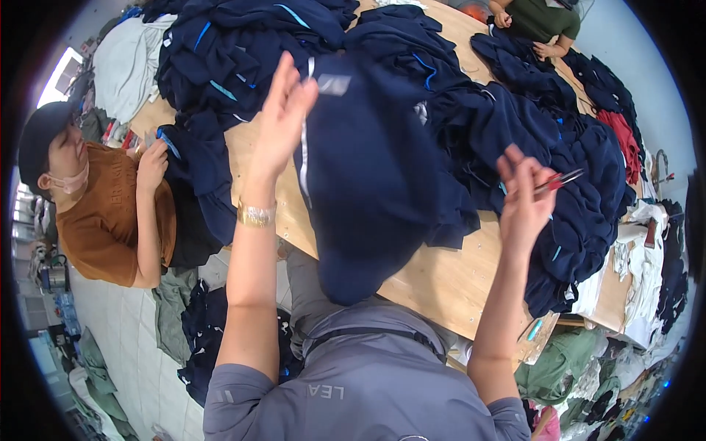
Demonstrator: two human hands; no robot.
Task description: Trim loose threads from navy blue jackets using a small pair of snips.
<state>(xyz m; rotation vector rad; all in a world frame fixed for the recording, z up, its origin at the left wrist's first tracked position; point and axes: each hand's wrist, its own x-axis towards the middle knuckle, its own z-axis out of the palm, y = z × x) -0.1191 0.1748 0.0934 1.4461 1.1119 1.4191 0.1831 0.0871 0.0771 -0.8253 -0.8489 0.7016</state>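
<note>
Holding your left hand [279, 121] up with fingers extended and nothing visibly gripped, you have it just beside the white-trimmed edge of one navy garment [368, 176]; whether the fingertips touch the cloth, I cannot tell. Your right hand [526, 195] is half curled, with one pair of red-handled snips [557, 181] in it, the metal tips pointing away to the right. That garment spreads between your two hands (it is blurred, so its folds are hard to read), its lower end reaching past the near table edge toward your lap. Beneath it is one wooden table [456, 272], its bare part hemmed in by navy clothing: a heap [243, 51] across the far left, and another [573, 198] crowding the space under and beyond your right hand. The pieces overlap too much to count. One teal object [535, 330] lies near the table's right edge, one red cloth [620, 143] shows beyond the right heap, and one pale grey cloth [129, 66] sits at the far left. Two other people are here: one in a brown shirt [114, 206] at your left, handling navy fabric, and one in a dark green top [540, 22] across the table.
</note>
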